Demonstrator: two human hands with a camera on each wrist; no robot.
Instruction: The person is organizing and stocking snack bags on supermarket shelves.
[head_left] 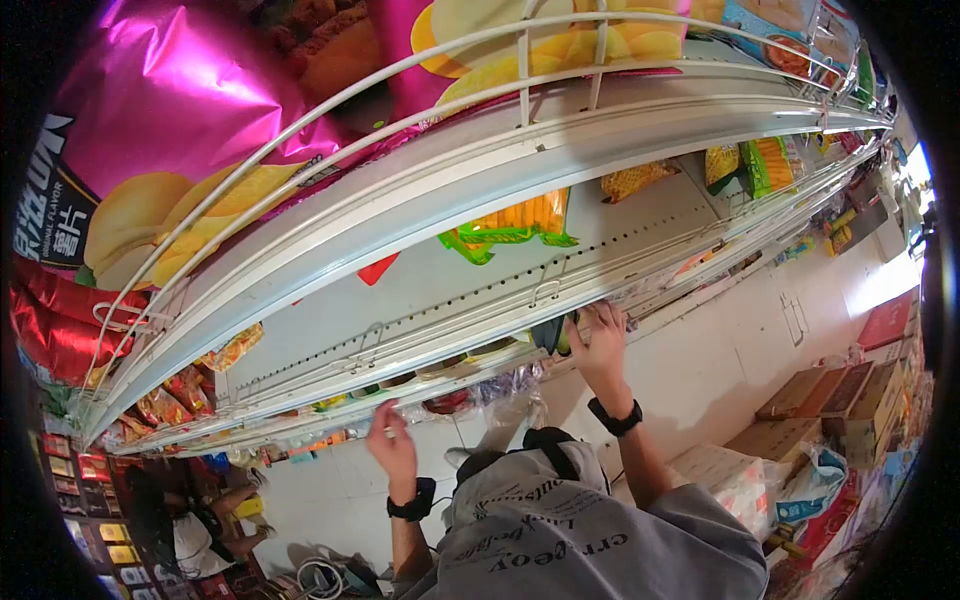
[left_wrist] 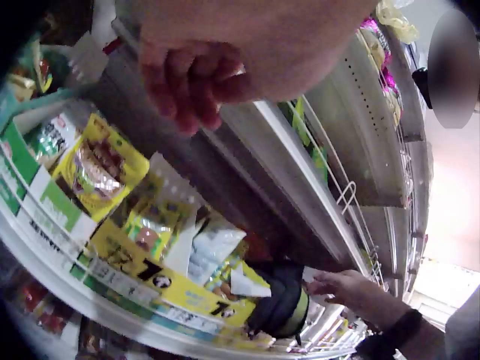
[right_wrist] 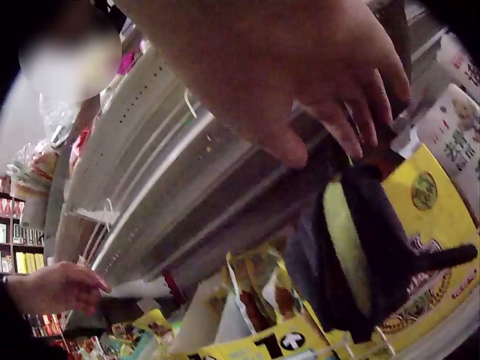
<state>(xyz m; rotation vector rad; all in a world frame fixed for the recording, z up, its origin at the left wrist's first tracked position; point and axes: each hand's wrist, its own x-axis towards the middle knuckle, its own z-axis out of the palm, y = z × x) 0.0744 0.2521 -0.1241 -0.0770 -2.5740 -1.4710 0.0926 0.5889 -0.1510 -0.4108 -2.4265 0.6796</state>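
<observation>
My right hand (head_left: 598,345) reaches to the front of a lower shelf, fingers spread, right over a dark cloth item with a yellow-green stripe (right_wrist: 349,247). This item, perhaps a pouch, stands among snack boxes with a strap sticking out to one side. In the right wrist view the fingertips are just above its top, not curled round it. My left hand (head_left: 390,445) hangs in front of the shelving, fingers loosely bent, holding nothing. Below it in the left wrist view are a yellow snack packet (left_wrist: 101,169) and yellow display boxes (left_wrist: 172,281).
A white shelf (head_left: 330,325) with wire rails runs across; orange snack bags (head_left: 520,218) lie on it. Large pink bags (head_left: 200,90) fill the shelf above. Cardboard boxes (head_left: 800,395) stand on the floor at right. Another person (head_left: 195,530) is at lower left.
</observation>
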